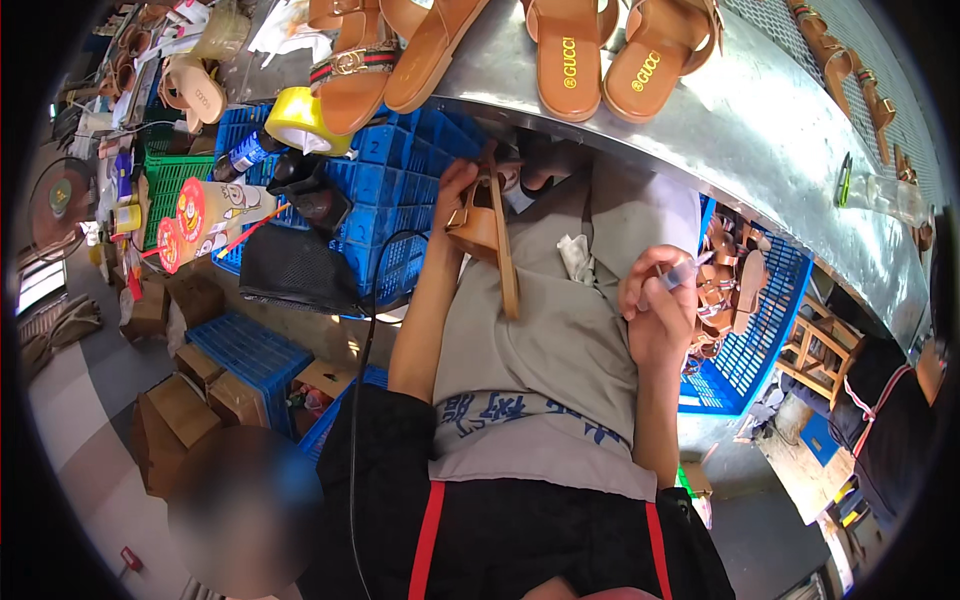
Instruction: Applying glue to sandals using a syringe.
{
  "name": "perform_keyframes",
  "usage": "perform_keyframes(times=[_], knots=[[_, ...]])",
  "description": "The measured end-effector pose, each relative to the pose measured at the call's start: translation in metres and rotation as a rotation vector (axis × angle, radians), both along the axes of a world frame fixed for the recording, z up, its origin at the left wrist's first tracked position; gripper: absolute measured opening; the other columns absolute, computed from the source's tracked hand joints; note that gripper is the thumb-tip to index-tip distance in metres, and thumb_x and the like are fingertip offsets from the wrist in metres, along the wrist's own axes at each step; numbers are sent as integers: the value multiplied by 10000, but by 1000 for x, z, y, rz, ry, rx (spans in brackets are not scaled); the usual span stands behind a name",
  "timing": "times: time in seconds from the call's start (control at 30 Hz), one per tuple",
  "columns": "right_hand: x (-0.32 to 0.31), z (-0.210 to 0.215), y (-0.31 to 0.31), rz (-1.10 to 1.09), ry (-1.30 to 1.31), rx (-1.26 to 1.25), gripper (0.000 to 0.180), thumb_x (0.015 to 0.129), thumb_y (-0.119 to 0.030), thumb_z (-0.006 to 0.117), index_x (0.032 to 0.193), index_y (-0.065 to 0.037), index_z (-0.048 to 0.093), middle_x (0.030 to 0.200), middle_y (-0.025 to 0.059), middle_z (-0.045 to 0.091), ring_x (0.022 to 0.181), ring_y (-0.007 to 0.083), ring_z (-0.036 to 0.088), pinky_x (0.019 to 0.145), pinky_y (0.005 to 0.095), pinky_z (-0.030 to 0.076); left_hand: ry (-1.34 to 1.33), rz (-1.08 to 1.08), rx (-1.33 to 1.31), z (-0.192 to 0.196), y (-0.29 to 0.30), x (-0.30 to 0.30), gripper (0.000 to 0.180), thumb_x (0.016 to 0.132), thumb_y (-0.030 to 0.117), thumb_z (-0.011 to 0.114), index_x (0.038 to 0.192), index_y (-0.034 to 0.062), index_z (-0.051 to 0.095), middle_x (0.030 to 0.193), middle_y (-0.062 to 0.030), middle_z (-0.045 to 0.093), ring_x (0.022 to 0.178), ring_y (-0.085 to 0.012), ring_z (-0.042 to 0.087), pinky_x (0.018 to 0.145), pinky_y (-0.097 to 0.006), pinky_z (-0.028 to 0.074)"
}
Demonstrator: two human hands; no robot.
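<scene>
My left hand (pixel 456 200) is closed around a brown sandal (pixel 503 250), which is held on edge over my lap with its strap toward the left. My right hand (pixel 660 305) grips a small clear applicator (pixel 680 272) with a narrow tip pointing up and to the right. The two hands are apart, and the applicator does not touch the sandal. Between them, a crumpled white tissue (pixel 575 257) lies on my grey apron (pixel 540 330). Part of the sandal's far end is hidden by my left fingers.
Several brown sandals (pixel 570 75) lie along the metal tabletop (pixel 740 130) ahead, with a green pen (pixel 845 182) at right. Stacked blue crates (pixel 385 190), yellow tape (pixel 305 120) and a drink cup (pixel 215 215) are left. A blue basket (pixel 750 370) holds sandals; another person (pixel 885 420) sits beyond.
</scene>
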State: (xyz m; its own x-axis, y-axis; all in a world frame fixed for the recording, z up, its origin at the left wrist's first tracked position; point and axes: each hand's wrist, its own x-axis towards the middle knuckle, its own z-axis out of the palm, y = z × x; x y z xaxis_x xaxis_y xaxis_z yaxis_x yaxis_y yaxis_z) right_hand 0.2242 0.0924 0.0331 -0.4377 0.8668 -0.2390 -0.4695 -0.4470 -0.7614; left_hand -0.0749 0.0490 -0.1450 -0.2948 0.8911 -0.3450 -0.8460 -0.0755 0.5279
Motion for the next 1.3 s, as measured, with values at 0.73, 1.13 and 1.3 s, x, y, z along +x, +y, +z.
perform_keyframes(times=[0.73, 1.13, 1.3], knots=[[10, 78, -22, 205, -674, 546, 484, 779, 73, 702, 1256, 2, 653, 1087, 101, 596, 850, 138, 551, 691, 249, 444, 1857, -185, 178, 272, -5, 73, 199, 667, 49, 786, 634, 53, 589, 638, -48, 519, 1152, -394, 527, 941, -441, 405], [2, 79, -23, 155, -726, 677, 451, 749, 82, 705, 1188, -22, 701, 1054, 114, 622, 916, 179, 611, 765, 263, 482, 1911, -148, 185, 278, -8, 85, 206, 651, 35, 783, 630, 46, 578, 634, -51, 516, 1186, -384, 520, 935, -436, 397], [0, 76, -22, 147, -736, 715, 443, 747, 95, 703, 1173, -25, 706, 1054, 116, 622, 929, 194, 622, 790, 270, 494, 1912, -143, 181, 278, -8, 87, 211, 644, 36, 785, 629, 45, 575, 634, -52, 516, 1189, -385, 520, 930, -438, 401]])
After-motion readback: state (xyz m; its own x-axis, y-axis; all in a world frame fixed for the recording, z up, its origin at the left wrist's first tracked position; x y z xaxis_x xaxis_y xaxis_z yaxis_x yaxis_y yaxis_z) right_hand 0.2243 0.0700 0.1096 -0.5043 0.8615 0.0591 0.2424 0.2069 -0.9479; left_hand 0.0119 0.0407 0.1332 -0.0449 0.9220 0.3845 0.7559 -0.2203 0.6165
